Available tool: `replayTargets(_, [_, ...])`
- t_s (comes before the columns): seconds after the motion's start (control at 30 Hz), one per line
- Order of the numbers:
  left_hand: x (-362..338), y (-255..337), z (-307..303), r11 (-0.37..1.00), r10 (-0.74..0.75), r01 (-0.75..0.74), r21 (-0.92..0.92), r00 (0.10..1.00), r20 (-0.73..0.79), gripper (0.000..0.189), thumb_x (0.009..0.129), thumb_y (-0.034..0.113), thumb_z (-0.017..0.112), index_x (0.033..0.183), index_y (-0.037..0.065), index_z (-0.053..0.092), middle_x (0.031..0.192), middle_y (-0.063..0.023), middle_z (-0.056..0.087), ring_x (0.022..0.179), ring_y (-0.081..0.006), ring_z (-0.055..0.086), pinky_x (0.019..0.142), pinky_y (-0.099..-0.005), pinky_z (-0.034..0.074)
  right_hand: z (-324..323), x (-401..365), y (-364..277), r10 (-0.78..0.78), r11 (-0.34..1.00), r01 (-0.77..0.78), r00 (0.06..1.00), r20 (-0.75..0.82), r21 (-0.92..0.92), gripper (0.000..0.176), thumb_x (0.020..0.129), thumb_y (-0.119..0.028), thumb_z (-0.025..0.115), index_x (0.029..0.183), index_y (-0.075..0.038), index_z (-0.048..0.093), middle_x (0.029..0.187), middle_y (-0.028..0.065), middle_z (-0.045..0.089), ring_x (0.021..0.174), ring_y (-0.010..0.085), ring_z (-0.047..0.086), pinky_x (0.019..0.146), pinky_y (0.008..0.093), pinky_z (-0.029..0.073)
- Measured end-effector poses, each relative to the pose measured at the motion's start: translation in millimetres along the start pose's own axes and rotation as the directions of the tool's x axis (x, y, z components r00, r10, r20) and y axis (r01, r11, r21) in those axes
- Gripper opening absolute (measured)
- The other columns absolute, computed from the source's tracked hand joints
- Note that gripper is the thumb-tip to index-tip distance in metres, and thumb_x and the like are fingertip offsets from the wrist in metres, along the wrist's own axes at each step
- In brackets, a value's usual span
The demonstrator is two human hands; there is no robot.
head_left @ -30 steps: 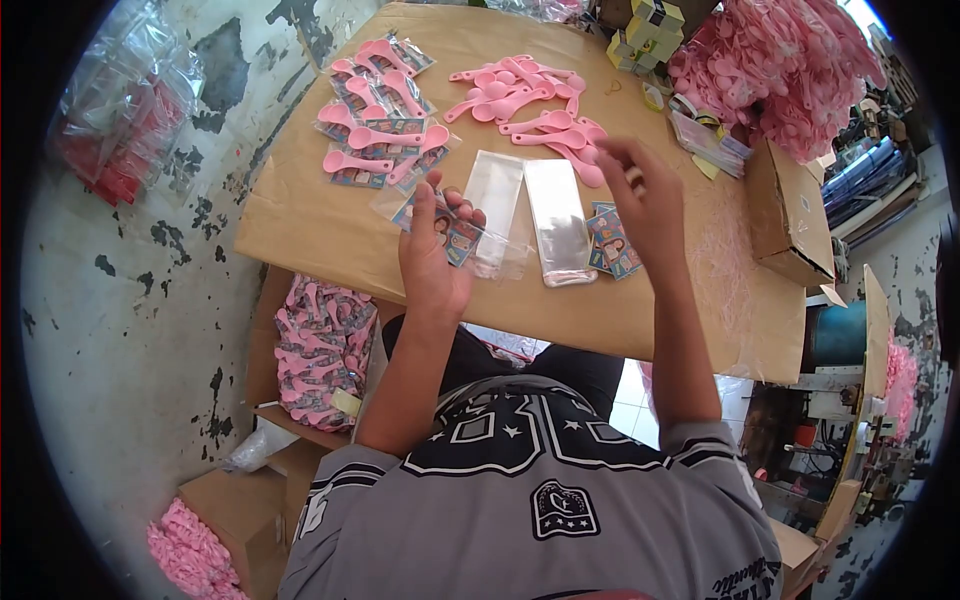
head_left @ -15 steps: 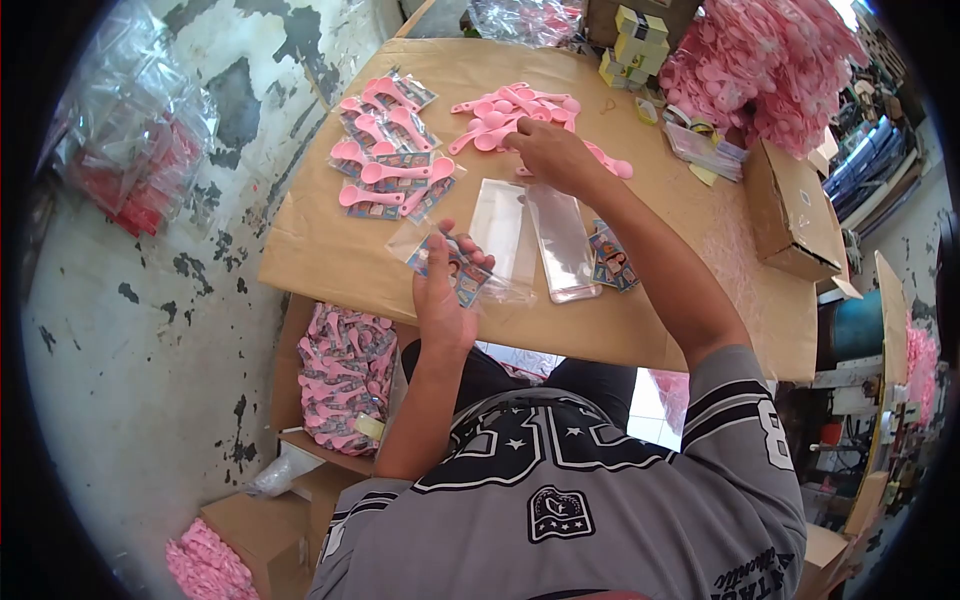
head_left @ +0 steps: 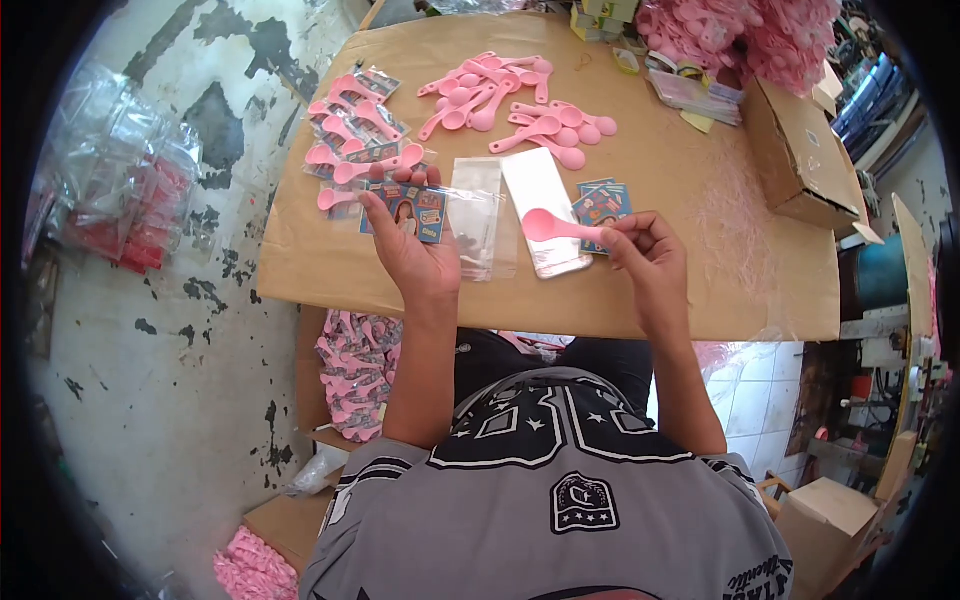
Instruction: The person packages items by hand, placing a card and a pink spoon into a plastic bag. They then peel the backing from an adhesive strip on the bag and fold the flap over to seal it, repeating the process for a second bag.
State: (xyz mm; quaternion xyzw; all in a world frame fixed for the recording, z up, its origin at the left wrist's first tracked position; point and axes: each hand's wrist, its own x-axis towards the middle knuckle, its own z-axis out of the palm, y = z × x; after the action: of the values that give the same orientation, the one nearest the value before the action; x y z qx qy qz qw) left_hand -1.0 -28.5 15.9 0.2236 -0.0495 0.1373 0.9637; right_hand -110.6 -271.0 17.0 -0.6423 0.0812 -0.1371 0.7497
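Note:
Between the thumb and fingers of my right hand (head_left: 655, 270) is the handle of a pink measuring spoon (head_left: 543, 225), its bowl pointing left. My left hand (head_left: 425, 265) holds a printed card (head_left: 425, 215) that seems to be in a clear plastic bag. Under the spoon lies a stack of clear bags (head_left: 545, 185), with more flat bags (head_left: 475, 190) to its left. Printed cards (head_left: 600, 203) lie beside the stack, partly covered by the spoon and my right hand. Loose pink spoons (head_left: 490, 90) are heaped farther back, and a smaller group (head_left: 560, 130) lies nearer.
Bagged cards with spoons (head_left: 350, 130) lie at the table's left. A cardboard box (head_left: 800, 150) stands on the right, near a large pink bundle (head_left: 740, 40). Below the table edge, a carton holds packed spoons (head_left: 360, 375). Clear bags (head_left: 130, 170) hang at the left wall.
My right hand has drawn back from the spoon heap toward me and now holds a spoon. My left hand, still holding the card, has shifted slightly left and up.

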Motion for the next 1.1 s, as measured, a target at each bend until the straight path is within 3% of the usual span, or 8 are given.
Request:
replayTargets(0.33, [-35,-44,25,0.965,-0.262,0.26,0.033,0.962,0.081,0.049,0.107,0.043,0.059,0.139,0.007,0.052,0.108,-0.0074,0.065,0.101,-0.0184,0.064,0.112,-0.0443,0.052,30,-7,4,0.071,0.946,-0.142,0.968,0.242,0.293,0.02,0.099,-0.008,0.073,0.112,0.0,0.061,0.101,0.0082,0.072,0.087,0.0107,0.07,0.081,0.0255,0.057])
replayTargets(0.53, [-55,-53,31,0.87,-0.483,0.49,-0.046,0.868,0.12,0.047,0.108,0.04,0.058,0.141,0.007,0.049,0.108,-0.007,0.063,0.099,-0.0172,0.066,0.108,-0.0408,0.055,37,-2,24,-0.117,0.992,0.123,0.985,0.13,-0.042,0.031,0.093,-0.015,0.082,0.107,-0.006,0.056,0.094,-0.0011,0.059,0.082,0.005,0.057,0.071,0.02,0.048])
replayTargets(0.57, [-58,-53,33,0.86,-0.502,0.509,-0.038,0.857,0.116,0.047,0.109,0.04,0.057,0.141,0.007,0.049,0.108,-0.0071,0.063,0.099,-0.0171,0.066,0.108,-0.0403,0.055,40,-4,18,-0.037,0.999,0.033,0.991,0.125,0.039,0.036,0.089,-0.018,0.086,0.106,-0.009,0.055,0.092,-0.0038,0.053,0.079,0.0048,0.051,0.071,0.0201,0.044])
replayTargets(0.77, [-48,-41,21,0.799,-0.599,0.598,0.055,0.788,0.14,0.044,0.111,0.03,0.054,0.146,0.004,0.046,0.124,-0.0122,0.065,0.115,-0.0226,0.066,0.111,-0.0429,0.053,42,-4,18,-0.148,0.973,0.177,0.971,0.188,-0.147,0.057,0.082,-0.009,0.087,0.129,-0.007,0.055,0.122,0.005,0.059,0.098,0.0133,0.056,0.08,0.0283,0.05])
replayTargets(0.87, [-40,-31,24,0.779,-0.627,0.623,0.071,0.769,0.124,0.046,0.112,0.028,0.05,0.15,0.003,0.043,0.14,-0.0171,0.059,0.13,-0.0284,0.059,0.116,-0.0467,0.048,41,-2,-6,-0.355,0.781,0.477,0.87,0.343,-0.402,0.08,0.079,-0.007,0.086,0.149,-0.01,0.048,0.145,0.012,0.051,0.119,0.0266,0.057,0.094,0.0376,0.053])
replayTargets(0.9, [-36,-26,26,0.767,-0.64,0.64,0.05,0.757,0.135,0.047,0.113,0.029,0.049,0.152,0.002,0.042,0.145,-0.0183,0.056,0.135,-0.03,0.056,0.118,-0.0478,0.046,34,0,-10,-0.319,0.685,0.509,0.853,0.414,-0.522,0.089,0.076,-0.005,0.085,0.155,-0.017,0.045,0.158,0.0162,0.041,0.134,0.0383,0.052,0.109,0.0464,0.047])
replayTargets(0.97, [-31,-17,24,0.745,-0.665,0.663,0.071,0.73,0.158,0.05,0.113,0.032,0.046,0.154,0.002,0.04,0.153,-0.0195,0.05,0.145,-0.0324,0.047,0.122,-0.0494,0.041,30,6,-16,-0.38,0.534,0.6,0.8,0.465,-0.596,0.081,0.077,-0.004,0.082,0.15,-0.02,0.053,0.161,0.0165,0.04,0.141,0.0393,0.047,0.115,0.049,0.042])
replayTargets(1.1, [-34,-14,28,0.68,-0.73,0.727,0.097,0.66,0.177,0.055,0.113,0.034,0.047,0.156,0.002,0.038,0.15,-0.0215,0.054,0.139,-0.029,0.054,0.117,-0.0442,0.046,42,19,-25,-0.558,0.29,0.769,0.62,0.552,-0.57,0.056,0.08,-0.002,0.074,0.131,-0.025,0.071,0.16,0.013,0.047,0.149,0.038,0.041,0.116,0.0494,0.04])
